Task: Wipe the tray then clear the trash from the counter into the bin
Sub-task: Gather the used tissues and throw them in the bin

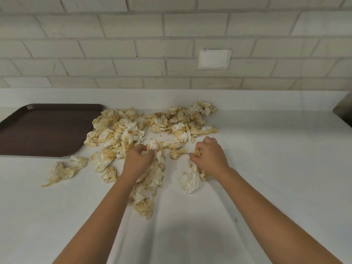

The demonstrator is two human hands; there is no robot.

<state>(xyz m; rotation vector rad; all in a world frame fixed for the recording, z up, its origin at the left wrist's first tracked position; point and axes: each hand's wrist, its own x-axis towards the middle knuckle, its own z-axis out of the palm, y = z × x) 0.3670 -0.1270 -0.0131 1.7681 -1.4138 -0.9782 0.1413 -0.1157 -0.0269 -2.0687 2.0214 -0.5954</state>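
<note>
- Head view, far left: the brown tray [43, 130] sits flat on the white tabletop [266, 168], its surface bare, its right rim just beside the mess.
- Next along, a stray wad [62, 171] lies apart from the rest, below the tray's corner. It's easy to miss on a sweep, and one leftover means the tabletop isn't cleared.
- The main heap of soiled tissues [152, 122] sprawls loosely across the middle, stained yellow-brown.
- Left hand [137, 161]: fingers [141, 148] clenched around the top of a long wad [148, 187] that trails back toward the person. If it's lifted by one end, that tail could drag and shed scraps.
- Right hand [211, 155]: fingers [200, 148] curled tight on a pale wad [190, 180], with a small scrap [177, 153] lying loose between the two hands.
- The risk from here is overloading. Both fists already hold something, so grabbing more could squeeze pieces out on the carry.
- The bin is nowhere in shot, so the carry could be long. A loose bundle may drop bits on the way, and damp stained paper could smear the tabletop or brush the tray.
</note>
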